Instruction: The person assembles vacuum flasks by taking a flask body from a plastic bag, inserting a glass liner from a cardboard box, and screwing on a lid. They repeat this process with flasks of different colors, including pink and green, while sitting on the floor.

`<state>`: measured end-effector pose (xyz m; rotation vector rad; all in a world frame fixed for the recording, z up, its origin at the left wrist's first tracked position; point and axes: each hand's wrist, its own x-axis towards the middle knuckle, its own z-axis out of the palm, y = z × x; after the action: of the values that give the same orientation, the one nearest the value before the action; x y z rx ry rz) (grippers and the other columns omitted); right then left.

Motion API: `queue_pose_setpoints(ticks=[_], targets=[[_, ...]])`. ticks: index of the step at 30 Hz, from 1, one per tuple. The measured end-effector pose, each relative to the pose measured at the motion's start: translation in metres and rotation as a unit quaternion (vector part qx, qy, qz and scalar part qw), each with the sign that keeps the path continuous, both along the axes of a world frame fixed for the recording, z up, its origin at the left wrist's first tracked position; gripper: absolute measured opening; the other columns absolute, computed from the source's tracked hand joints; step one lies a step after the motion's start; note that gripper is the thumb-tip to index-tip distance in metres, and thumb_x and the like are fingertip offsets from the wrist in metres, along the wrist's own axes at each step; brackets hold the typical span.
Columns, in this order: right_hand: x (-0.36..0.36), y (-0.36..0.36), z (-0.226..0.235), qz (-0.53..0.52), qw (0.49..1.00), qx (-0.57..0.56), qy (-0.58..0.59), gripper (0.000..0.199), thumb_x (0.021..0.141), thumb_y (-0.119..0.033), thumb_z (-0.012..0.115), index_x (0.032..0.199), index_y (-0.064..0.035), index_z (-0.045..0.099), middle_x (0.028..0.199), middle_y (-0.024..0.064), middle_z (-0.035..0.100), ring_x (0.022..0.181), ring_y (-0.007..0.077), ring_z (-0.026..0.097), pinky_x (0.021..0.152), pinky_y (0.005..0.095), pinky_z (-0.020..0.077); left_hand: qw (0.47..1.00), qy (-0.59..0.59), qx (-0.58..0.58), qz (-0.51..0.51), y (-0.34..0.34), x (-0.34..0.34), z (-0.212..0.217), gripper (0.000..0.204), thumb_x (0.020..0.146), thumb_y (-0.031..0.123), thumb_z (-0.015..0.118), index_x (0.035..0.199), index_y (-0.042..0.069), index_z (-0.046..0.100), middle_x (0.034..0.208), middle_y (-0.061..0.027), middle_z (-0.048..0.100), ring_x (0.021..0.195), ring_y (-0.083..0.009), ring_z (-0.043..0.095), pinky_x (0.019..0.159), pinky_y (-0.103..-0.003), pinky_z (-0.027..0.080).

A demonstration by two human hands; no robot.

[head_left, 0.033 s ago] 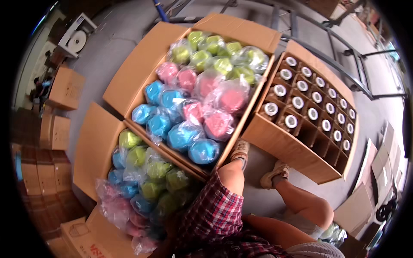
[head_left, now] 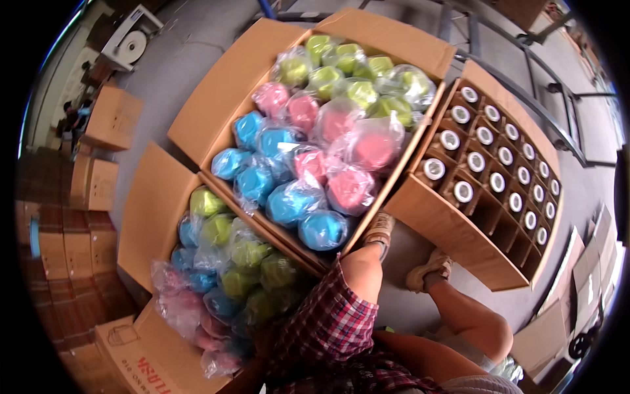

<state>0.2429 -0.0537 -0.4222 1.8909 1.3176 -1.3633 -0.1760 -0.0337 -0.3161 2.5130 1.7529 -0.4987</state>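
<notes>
My left hand (head_left: 264, 340) is a dark shape in shadow beside the lower carton (head_left: 149, 217); its fingers cannot be made out. That carton holds blue, green and pink rounded pieces in clear plastic bags, including a green one (head_left: 248, 252). My right forearm (head_left: 426, 351) crosses my lap, and its hand is hidden. A small green bit (head_left: 388, 329) shows just above that forearm. Ahead stands a larger open carton (head_left: 226, 82) of bagged pieces: green ones (head_left: 325, 82) at the back, pink ones (head_left: 374, 151) in the middle, blue ones (head_left: 289, 203) nearest.
A divided carton (head_left: 453, 226) at the right holds upright bottles with pale round tops (head_left: 476, 161). Behind it runs a metal frame (head_left: 525, 79). Stacked cartons (head_left: 65, 253) line the left, and flattened cardboard (head_left: 584, 262) leans at the far right.
The view has shifted slightly, so the cartons lie farther right in the picture. The green bit above my right forearm now shows. No bagged piece has visibly moved within its carton.
</notes>
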Motion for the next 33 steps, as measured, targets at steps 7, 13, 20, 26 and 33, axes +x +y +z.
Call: queue_pose_setpoints(ticks=[7, 13, 20, 26, 33], targets=[[0.128, 0.015, 0.033, 0.002, 1.0, -0.014, 0.007, 0.035, 0.087, -0.029, 0.058, 0.11, -0.0031, 0.064, 0.11, 0.0199, 0.065, 0.103, 0.0338, 0.063, 0.088, 0.0419, 0.0491, 0.972, 0.061, -0.155, 0.163, 0.023, 0.091, 0.105, 0.028, 0.083, 0.031, 0.059, 0.099, 0.01, 0.065, 0.107, -0.0083, 0.061, 0.109, -0.0222, 0.057, 0.106, -0.069, 0.009], [0.219, 0.042, 0.08, 0.013, 1.0, 0.001, 0.003, 0.035, 0.087, -0.03, 0.058, 0.109, -0.0031, 0.065, 0.111, 0.0202, 0.065, 0.103, 0.0339, 0.063, 0.088, 0.0421, 0.0492, 0.96, 0.0, -0.169, 0.222, 0.029, 0.108, 0.11, 0.025, 0.084, 0.025, 0.058, 0.104, 0.011, 0.064, 0.113, -0.0069, 0.06, 0.111, -0.0214, 0.056, 0.107, -0.07, 0.008], [0.224, 0.06, 0.08, 0.026, 0.996, 0.062, 0.053, 0.036, 0.086, -0.031, 0.059, 0.108, -0.003, 0.066, 0.112, 0.0206, 0.065, 0.104, 0.034, 0.063, 0.087, 0.0423, 0.0494, 0.974, -0.05, -0.057, 0.213, 0.012, 0.105, 0.109, 0.035, 0.081, 0.03, 0.063, 0.11, 0.011, 0.063, 0.119, -0.0074, 0.059, 0.115, -0.0231, 0.054, 0.109, -0.066, 0.009], [0.212, 0.142, 0.082, -0.06, 0.938, 0.149, 0.307, 0.037, 0.086, -0.032, 0.059, 0.107, -0.003, 0.066, 0.113, 0.0209, 0.064, 0.105, 0.0341, 0.062, 0.087, 0.0424, 0.0495, 0.976, -0.077, -0.1, 0.175, 0.041, 0.117, 0.13, 0.048, 0.079, 0.041, 0.067, 0.117, 0.012, 0.062, 0.122, -0.0108, 0.059, 0.115, -0.0283, 0.055, 0.109, -0.065, 0.012], [0.266, 0.261, 0.307, -0.183, 0.855, 0.426, 0.231, 0.029, 0.092, -0.025, 0.057, 0.097, 0.0021, 0.067, 0.08, 0.0084, 0.068, 0.072, 0.0135, 0.064, 0.066, 0.0297, 0.0517, 0.967, -0.209, -0.092, 0.109, 0.123, 0.166, 0.235, 0.039, 0.085, 0.034, 0.064, 0.113, 0.006, 0.063, 0.106, -0.0133, 0.065, 0.092, -0.0334, 0.065, 0.082, -0.046, 0.049]])
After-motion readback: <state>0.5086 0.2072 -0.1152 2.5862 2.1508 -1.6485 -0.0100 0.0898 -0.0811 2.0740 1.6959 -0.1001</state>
